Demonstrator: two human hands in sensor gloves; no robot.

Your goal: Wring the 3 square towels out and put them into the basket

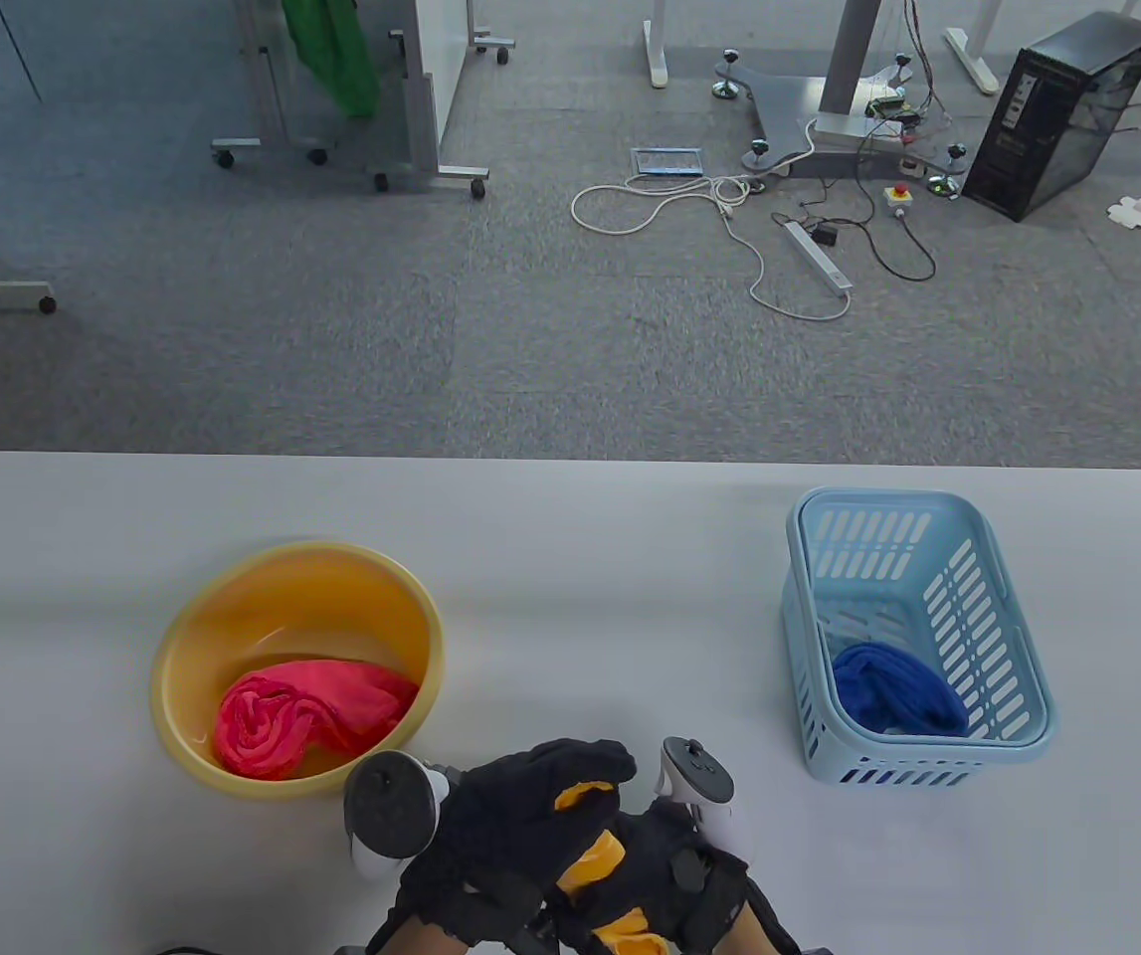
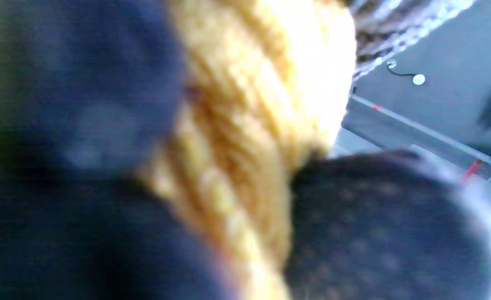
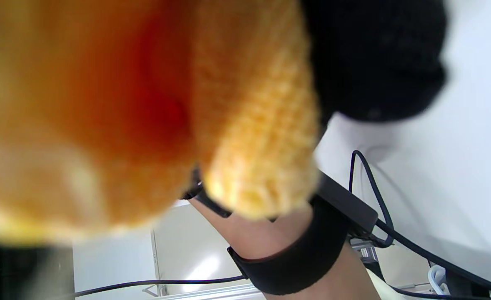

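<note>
Both gloved hands meet at the table's front edge and grip a twisted orange-yellow towel (image 1: 598, 860) between them. My left hand (image 1: 520, 826) curls over its upper end and my right hand (image 1: 679, 875) holds its lower end. Close up, the orange-yellow towel (image 2: 245, 137) fills the left wrist view, and the same towel (image 3: 145, 104) fills the right wrist view. A pink towel (image 1: 306, 716) lies bunched in the yellow basin (image 1: 192, 637) at the left. A blue towel (image 1: 893, 691) lies in the light blue basket (image 1: 1013, 617) at the right.
The grey table (image 1: 570, 537) stretches between basin and basket. Beyond its far edge is carpet with cables, a power strip (image 1: 819, 259), a computer tower (image 1: 1062, 114) and wheeled frames.
</note>
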